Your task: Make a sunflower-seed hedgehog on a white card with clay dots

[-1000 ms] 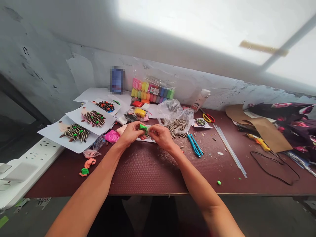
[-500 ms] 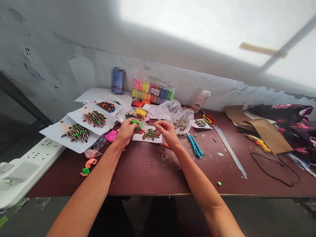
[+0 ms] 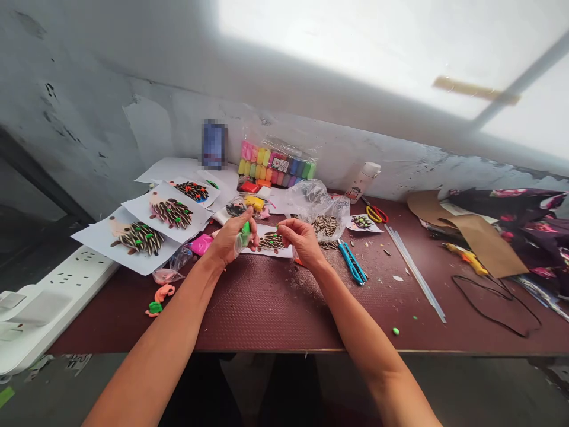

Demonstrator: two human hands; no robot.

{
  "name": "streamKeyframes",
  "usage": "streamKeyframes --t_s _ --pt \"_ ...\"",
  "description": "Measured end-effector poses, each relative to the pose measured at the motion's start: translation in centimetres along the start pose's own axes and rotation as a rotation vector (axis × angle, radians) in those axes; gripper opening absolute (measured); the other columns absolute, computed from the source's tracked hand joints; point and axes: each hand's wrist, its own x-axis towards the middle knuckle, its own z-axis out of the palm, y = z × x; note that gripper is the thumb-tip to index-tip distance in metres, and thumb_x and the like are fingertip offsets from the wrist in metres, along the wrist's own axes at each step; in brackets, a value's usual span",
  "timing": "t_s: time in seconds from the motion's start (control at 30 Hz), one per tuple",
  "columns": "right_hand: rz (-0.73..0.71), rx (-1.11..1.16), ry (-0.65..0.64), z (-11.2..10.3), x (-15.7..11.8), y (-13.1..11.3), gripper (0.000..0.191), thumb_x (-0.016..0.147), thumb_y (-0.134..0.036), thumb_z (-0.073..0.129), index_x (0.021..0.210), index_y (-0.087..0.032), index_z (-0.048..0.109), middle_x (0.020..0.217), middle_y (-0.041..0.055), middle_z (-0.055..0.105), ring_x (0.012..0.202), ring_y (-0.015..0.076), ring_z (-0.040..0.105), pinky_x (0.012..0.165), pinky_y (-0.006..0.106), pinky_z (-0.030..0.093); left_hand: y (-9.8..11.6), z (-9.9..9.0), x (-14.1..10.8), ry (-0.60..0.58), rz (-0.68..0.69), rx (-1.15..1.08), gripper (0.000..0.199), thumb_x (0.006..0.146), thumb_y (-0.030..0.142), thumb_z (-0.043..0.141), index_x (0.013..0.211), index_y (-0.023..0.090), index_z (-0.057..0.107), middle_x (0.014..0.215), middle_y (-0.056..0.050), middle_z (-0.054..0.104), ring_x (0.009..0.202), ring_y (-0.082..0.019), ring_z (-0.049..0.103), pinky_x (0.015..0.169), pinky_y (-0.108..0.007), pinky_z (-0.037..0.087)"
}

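Observation:
My left hand [image 3: 233,238] is closed around a lump of green modelling clay [image 3: 245,231] in a clear plastic wrapper, which hangs below the fingers. My right hand [image 3: 300,238] is pinched, thumb against forefinger, with a tiny speck of green clay at the fingertips. Between and behind both hands lies a white card [image 3: 284,254] bearing striped sunflower seeds [image 3: 269,241] with green dots, partly hidden by my fingers. Just right of my right hand, more seeds [image 3: 325,225] spill from a clear plastic bag [image 3: 313,196].
Seed-covered sheets [image 3: 171,212] overlap at left, beside a white power strip [image 3: 75,279]. A blue utility knife [image 3: 351,262], scissors [image 3: 376,212], clear glue sticks [image 3: 415,273] and a glue gun [image 3: 464,257] lie rightward. Coloured clay packs [image 3: 275,163] and a bottle [image 3: 362,181] stand behind.
My left hand has turned, swinging the wrapped green clay downward and back against the palm. My right hand stays nearly in place. A small green speck now shows on the table at right.

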Motion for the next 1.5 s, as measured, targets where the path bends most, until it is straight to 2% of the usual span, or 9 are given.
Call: streamKeyframes --t_s 0.2,0.4,0.63,0.87,1.0,1.13,1.23,1.37,1.5 --pt "-0.002 -0.03 -0.033 0.5 -0.4 -0.2 0.038 0.067 -0.053 0.084 0.077 -0.019 0.07 0.061 -0.004 0.061 0.049 0.007 0.044 0.046 0.022 0.04 -0.8 0.5 0.1 -0.039 -0.019 0.15 0.042 0.062 0.048 0.087 0.077 0.014 0.066 0.067 0.0 0.063 0.042 -0.008 0.052 0.035 -0.02 0.037" --pt "-0.027 -0.056 -0.105 1.0 -0.5 0.5 0.038 0.067 -0.051 0.086 0.082 -0.019 0.071 0.067 -0.0012 0.068 0.054 0.0087 0.051 0.05 0.022 0.042 -1.0 0.9 -0.1 -0.076 -0.057 0.228 0.052 0.061 0.06 0.086 0.067 0.013 0.065 0.057 0.001 0.056 0.04 -0.006 0.046 0.036 -0.02 0.034" --pt "-0.036 -0.061 -0.103 0.9 -0.4 1.0 0.04 0.067 -0.051 0.086 0.082 -0.019 0.068 0.072 -0.0012 0.068 0.056 0.0085 0.052 0.051 0.022 0.044 -0.8 0.8 -0.3 -0.073 -0.055 0.211 0.047 0.06 0.054 0.089 0.067 0.014 0.065 0.054 0.002 0.055 0.044 -0.006 0.044 0.04 -0.019 0.033" --pt "-0.076 -0.085 -0.078 1.0 -0.5 0.1 0.039 0.073 -0.054 0.08 0.089 -0.02 0.071 0.067 -0.0037 0.063 0.05 0.0062 0.046 0.046 0.021 0.043 -0.8 0.4 -0.1 -0.028 -0.011 0.149 0.043 0.058 0.045 0.091 0.069 0.013 0.065 0.057 0.003 0.055 0.043 -0.006 0.047 0.041 -0.02 0.037" --pt "-0.071 -0.082 -0.013 1.0 -0.5 -0.1 0.045 0.07 -0.061 0.08 0.075 -0.021 0.059 0.055 -0.008 0.051 0.046 0.0065 0.042 0.045 0.021 0.042 -0.7 0.3 0.1 -0.023 -0.005 0.074 0.041 0.059 0.039 0.09 0.072 0.015 0.059 0.06 0.004 0.057 0.042 -0.006 0.049 0.04 -0.018 0.037" --pt "-0.063 -0.097 -0.013 1.1 -0.6 -0.2 0.057 0.066 -0.067 0.08 0.065 -0.023 0.045 0.051 -0.0094 0.046 0.045 0.0065 0.04 0.045 0.022 0.042 -0.5 0.5 0.1 -0.055 -0.025 0.035 0.047 0.062 0.047 0.089 0.067 0.016 0.054 0.059 0.004 0.055 0.042 -0.007 0.049 0.038 -0.019 0.036" --pt "-0.046 -0.107 -0.085 1.1 -0.7 -0.3 0.052 0.065 -0.063 0.083 0.067 -0.021 0.052 0.055 -0.0073 0.051 0.047 0.0068 0.043 0.047 0.022 0.04 -0.5 0.6 0.0 -0.047 -0.02 0.047 0.051 0.062 0.052 0.089 0.063 0.015 0.053 0.057 0.004 0.054 0.041 -0.007 0.048 0.037 -0.019 0.036" --pt "-0.03 -0.124 -0.15 1.2 -0.8 -0.2 0.043 0.067 -0.056 0.084 0.072 -0.019 0.063 0.06 -0.0044 0.057 0.049 0.0068 0.044 0.048 0.022 0.035 -0.6 0.5 -0.1 -0.027 -0.003 0.082 0.047 0.057 0.047 0.092 0.065 0.014 0.059 0.057 0.003 0.056 0.041 -0.006 0.047 0.039 -0.019 0.035" --pt "-0.064 -0.124 -0.103 1.2 -0.8 -0.1 0.041 0.073 -0.058 0.08 0.075 -0.019 0.067 0.062 -0.0028 0.059 0.051 0.008 0.045 0.049 0.024 0.036 -0.7 0.3 0.1 -0.021 -0.018 0.095 0.044 0.057 0.046 0.092 0.07 0.012 0.067 0.063 0.001 0.062 0.042 -0.006 0.05 0.039 -0.02 0.037"
